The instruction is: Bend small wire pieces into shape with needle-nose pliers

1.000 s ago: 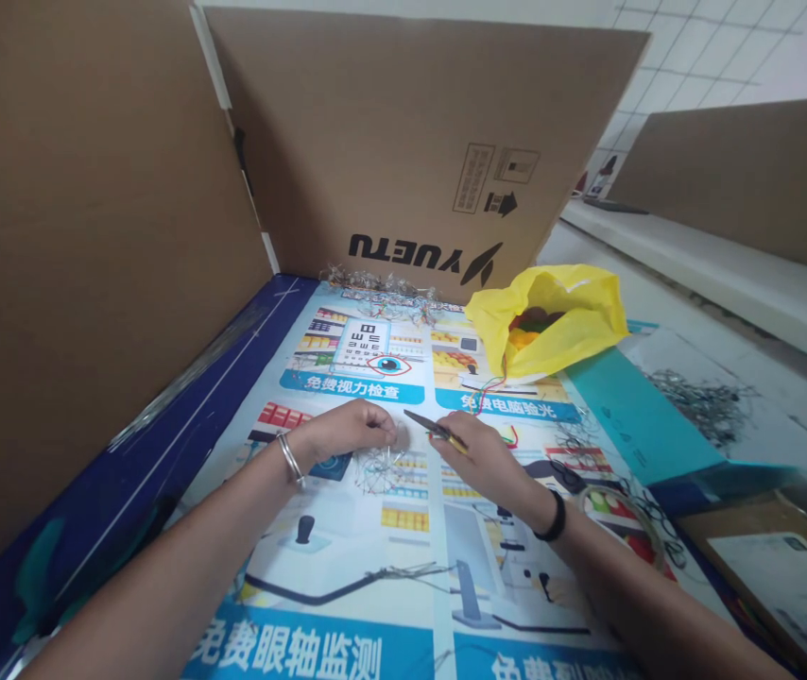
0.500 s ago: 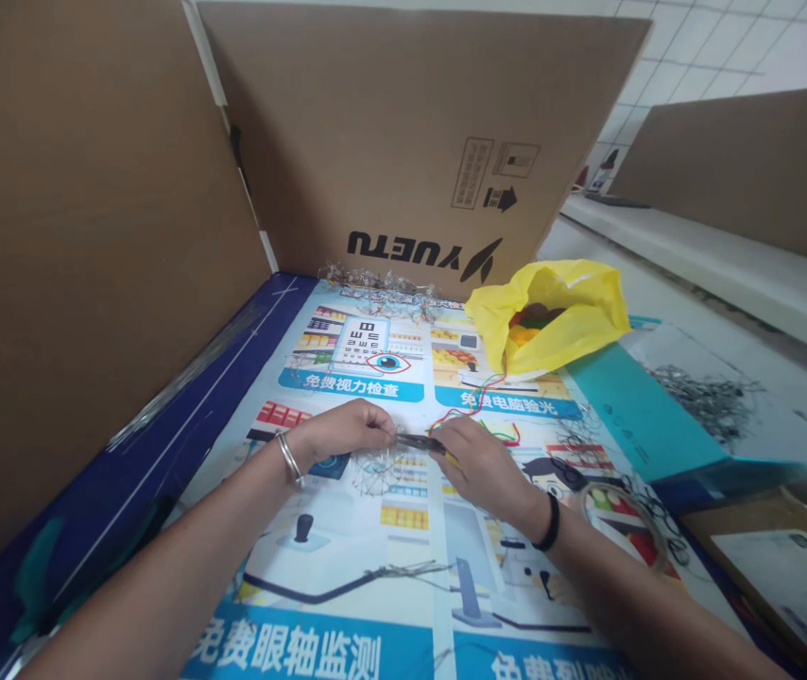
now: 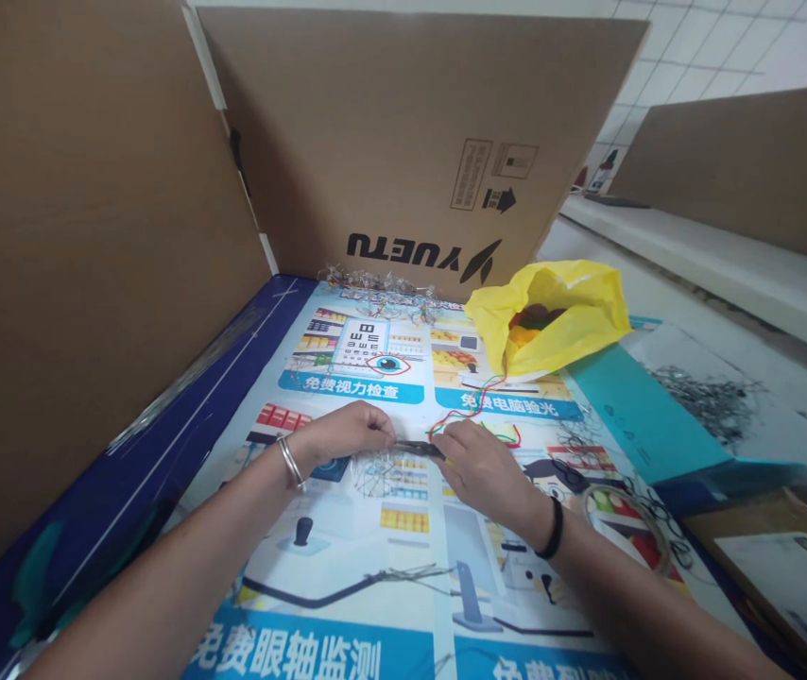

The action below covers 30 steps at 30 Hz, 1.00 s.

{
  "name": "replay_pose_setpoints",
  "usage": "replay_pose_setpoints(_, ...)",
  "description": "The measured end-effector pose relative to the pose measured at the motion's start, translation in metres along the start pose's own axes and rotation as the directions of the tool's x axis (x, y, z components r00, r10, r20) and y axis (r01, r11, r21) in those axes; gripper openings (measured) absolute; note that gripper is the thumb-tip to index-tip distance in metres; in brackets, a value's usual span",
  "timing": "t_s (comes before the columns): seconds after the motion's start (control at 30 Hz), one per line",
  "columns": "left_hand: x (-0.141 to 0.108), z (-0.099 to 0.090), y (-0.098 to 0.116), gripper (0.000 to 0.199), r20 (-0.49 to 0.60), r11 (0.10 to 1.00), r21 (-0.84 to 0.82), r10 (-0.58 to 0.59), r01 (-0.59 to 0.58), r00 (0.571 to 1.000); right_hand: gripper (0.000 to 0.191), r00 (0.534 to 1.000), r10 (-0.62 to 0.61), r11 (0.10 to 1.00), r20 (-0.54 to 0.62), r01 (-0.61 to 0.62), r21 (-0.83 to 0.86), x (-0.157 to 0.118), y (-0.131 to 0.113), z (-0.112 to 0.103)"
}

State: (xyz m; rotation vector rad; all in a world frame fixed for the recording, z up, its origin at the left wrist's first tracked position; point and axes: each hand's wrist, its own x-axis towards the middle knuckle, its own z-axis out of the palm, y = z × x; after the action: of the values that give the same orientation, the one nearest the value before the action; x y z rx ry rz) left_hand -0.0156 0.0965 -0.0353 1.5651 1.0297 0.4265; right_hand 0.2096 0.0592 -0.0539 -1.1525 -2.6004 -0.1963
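Note:
My left hand (image 3: 357,429) pinches a thin wire piece (image 3: 377,474) whose tangled, looped part hangs below the fingers. Closed around a pair of pliers (image 3: 419,448), my right hand (image 3: 483,465) points the dark jaws left, and their tips meet the wire at my left fingertips. The pliers' handles are mostly covered by the right hand. Just beyond the right hand, red and green cords (image 3: 475,404) trail across the printed poster (image 3: 347,604) from a yellow bag (image 3: 552,345). A bundle of thin wires (image 3: 403,573) lies nearer me on the poster.
Cardboard panels (image 3: 403,123) stand at the back and left. Piled wire pieces (image 3: 389,291) lie along the back panel, and more dark wire pieces (image 3: 708,406) are at the right. A wire coil (image 3: 626,515) lies by my right forearm. Teal-handled tool (image 3: 39,576) sits at lower left.
The pliers have turned slightly in my right hand, and their handles show less than before. My left hand stays almost in place with the wire piece.

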Motion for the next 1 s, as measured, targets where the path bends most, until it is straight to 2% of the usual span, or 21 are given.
replay_pose_setpoints(0.27,0.002,0.002,-0.001,0.015,-0.045,0.999,0.034,0.015,-0.014,0.999,0.013,0.999,0.020,0.991,0.035,-0.015,-0.134,0.002,-0.004,-0.002)
replay_pose_setpoints(0.47,0.002,0.004,-0.001,0.015,-0.088,0.996,0.095,0.014,-0.006,0.996,0.013,0.999,0.034,0.993,0.034,-0.030,-0.112,0.002,-0.006,-0.002)
replay_pose_setpoints(0.8,0.006,0.006,-0.010,0.014,-0.086,0.990,0.136,0.052,-0.040,0.995,0.014,0.998,0.037,0.990,0.048,-0.030,-0.135,-0.001,-0.004,0.006)
replay_pose_setpoints(1.0,0.007,0.007,-0.010,0.015,-0.115,0.976,0.215,0.068,-0.042,0.991,0.014,0.998,0.037,0.990,0.051,-0.029,-0.135,-0.002,-0.003,0.008)
